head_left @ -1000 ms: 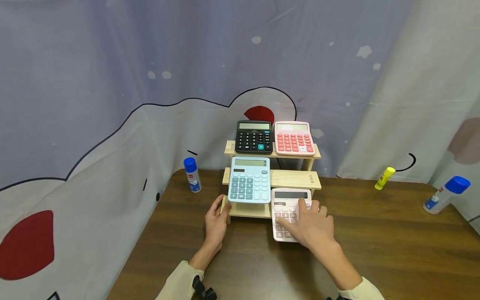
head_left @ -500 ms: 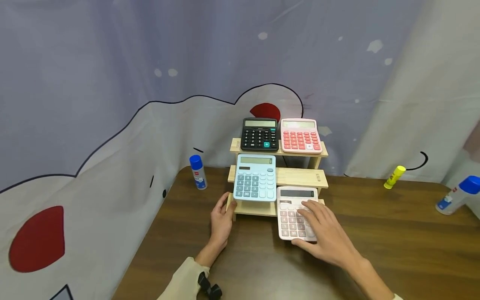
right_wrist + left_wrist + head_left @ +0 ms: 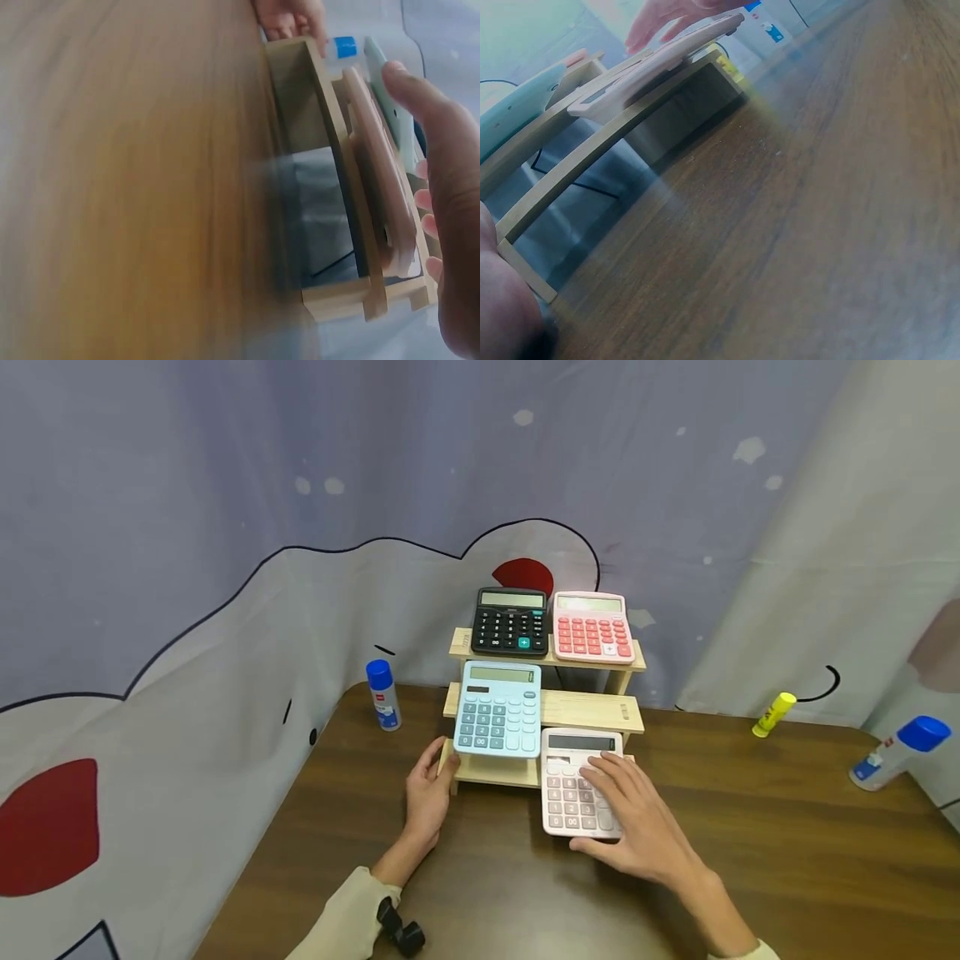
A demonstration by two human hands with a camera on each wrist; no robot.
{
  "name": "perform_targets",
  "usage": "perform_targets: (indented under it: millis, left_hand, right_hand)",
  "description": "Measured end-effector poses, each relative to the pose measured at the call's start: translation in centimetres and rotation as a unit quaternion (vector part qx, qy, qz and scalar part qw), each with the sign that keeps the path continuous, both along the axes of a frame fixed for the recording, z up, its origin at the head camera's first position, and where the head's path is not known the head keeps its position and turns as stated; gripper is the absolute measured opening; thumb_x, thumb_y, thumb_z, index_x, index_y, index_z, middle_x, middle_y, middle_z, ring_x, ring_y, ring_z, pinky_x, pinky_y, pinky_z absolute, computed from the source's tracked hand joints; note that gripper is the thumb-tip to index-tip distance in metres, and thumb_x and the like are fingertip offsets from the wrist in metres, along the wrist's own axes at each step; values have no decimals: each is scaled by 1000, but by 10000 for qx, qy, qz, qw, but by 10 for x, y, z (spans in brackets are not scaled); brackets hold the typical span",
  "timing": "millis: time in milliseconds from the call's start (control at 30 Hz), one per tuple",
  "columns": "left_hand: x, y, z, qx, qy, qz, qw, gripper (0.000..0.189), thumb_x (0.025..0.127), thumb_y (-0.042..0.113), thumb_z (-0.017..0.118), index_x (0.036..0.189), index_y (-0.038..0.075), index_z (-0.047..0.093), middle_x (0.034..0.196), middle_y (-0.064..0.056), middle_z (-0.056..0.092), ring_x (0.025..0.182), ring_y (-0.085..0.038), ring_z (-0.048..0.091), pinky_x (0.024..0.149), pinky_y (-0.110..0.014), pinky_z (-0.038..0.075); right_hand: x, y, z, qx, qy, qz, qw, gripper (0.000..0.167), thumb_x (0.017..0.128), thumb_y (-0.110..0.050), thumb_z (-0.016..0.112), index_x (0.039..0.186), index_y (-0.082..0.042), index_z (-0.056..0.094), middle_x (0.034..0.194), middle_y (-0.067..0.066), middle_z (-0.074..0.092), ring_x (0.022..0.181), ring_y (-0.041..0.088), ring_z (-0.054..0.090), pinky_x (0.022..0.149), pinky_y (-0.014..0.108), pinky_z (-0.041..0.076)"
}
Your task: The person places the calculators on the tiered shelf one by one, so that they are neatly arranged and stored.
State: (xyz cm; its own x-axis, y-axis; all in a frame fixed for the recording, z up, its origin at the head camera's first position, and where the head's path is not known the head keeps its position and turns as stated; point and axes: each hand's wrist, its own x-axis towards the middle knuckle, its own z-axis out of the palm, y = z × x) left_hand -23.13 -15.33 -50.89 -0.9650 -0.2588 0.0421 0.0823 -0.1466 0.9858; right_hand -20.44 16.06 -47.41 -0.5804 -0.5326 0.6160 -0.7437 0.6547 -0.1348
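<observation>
A three-step wooden display stand [image 3: 588,710] carries calculators. My left hand [image 3: 427,789] holds the left end of its lowest step, thumb in front and fingers at the side. On the right of that step leans a pale pink-white calculator [image 3: 566,785], a 0 on its display. Over its right keys hovers my right hand [image 3: 637,827], fingers extended and thumb by the lower edge; the right wrist view shows this hand [image 3: 457,195] beside the calculator [image 3: 382,169]. A light blue calculator [image 3: 497,710] leans on the middle step, left side.
The top step bears a black calculator [image 3: 510,622] and a pink calculator [image 3: 592,627]. A blue-capped bottle [image 3: 385,697] stands left of the stand, another blue-capped bottle [image 3: 896,753] far right. A yellow glue stick [image 3: 773,715] is near the back of the wooden table [image 3: 495,893], before a curtain.
My right hand has drawn back from the keys, its thumb moving down to the calculator's lower edge. A 0 has appeared on the display. My left hand stays at the stand.
</observation>
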Motion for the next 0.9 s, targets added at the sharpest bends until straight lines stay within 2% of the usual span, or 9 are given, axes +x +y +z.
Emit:
perform_targets:
  millis: [267, 533, 900]
  left_hand:
    - [2, 6, -5, 21, -81, 16, 10000, 56, 98, 20, 65, 148, 3, 45, 151, -20, 46, 136, -27, 50, 93, -15, 48]
    - [1, 3, -3, -60, -41, 95, 9999, 55, 99, 20, 65, 148, 4, 46, 149, -19, 49, 135, -26, 51, 93, -14, 48]
    - [-3, 1, -2, -147, -41, 88, 9998, 55, 99, 20, 65, 148, 4, 46, 153, -18, 44, 137, -27, 49, 95, -16, 48]
  right_hand:
    - [4, -3, -7, 204, -455, -176, 9986, 87, 74, -68, 74, 138, -12, 56, 142, 11, 52, 138, 33, 40, 119, 50, 23]
    - [2, -11, -10, 118, -259, -197, 9994, 79, 78, -65, 73, 133, -10, 59, 140, 13, 53, 136, 34, 41, 118, 48, 23]
    - [0, -13, -12, 127, -168, -301, 9993, 85, 72, -67, 76, 132, -10, 59, 140, 13, 53, 136, 34, 41, 117, 49, 25]
